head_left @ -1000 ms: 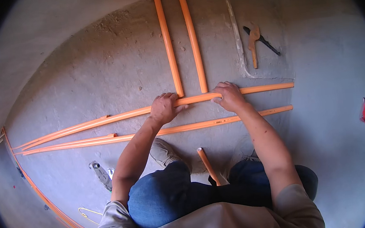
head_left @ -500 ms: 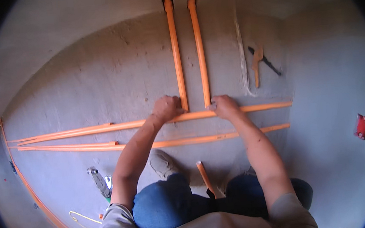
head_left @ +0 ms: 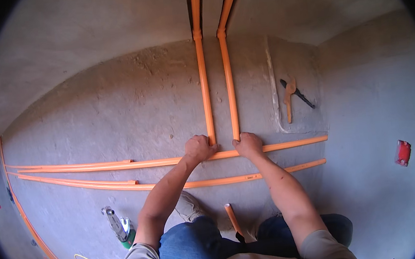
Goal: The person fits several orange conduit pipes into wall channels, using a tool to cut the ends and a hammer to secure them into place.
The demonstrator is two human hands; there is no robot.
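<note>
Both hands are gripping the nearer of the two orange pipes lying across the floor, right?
Not quite. In the head view, the left hand and right hand grip the farther orange pipe; the nearer pipe lies untouched, closer to the knees.

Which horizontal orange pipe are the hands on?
The upper horizontal pipe: left hand and right hand both grip it below the two vertical pipes. The lower pipe, nearer the knees, lies untouched.
</note>
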